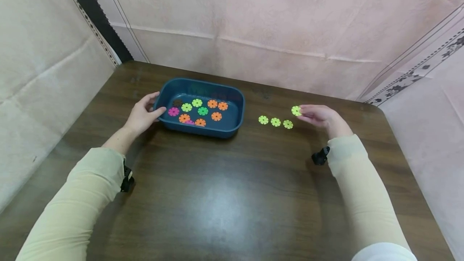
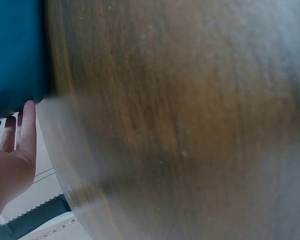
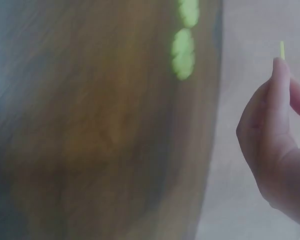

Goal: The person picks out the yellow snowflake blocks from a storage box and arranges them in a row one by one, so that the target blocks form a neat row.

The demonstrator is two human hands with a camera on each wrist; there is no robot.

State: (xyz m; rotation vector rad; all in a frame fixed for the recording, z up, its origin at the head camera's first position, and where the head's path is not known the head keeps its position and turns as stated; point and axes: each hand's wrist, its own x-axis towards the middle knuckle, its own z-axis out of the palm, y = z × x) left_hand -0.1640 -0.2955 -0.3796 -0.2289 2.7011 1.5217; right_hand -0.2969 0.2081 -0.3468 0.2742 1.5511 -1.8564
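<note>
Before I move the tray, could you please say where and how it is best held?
I'd probably pinch the tray by its right-end rim, coming from the right: it is oblong with upright walls, and the left hand holds the opposite end.

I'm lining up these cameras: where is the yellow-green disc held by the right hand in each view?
Head: the yellow-green disc is right of centre, pinched by the right hand.
Left wrist: not in it.
Right wrist: upper right, edge-on.
Shared landmark: the brown table.
</note>
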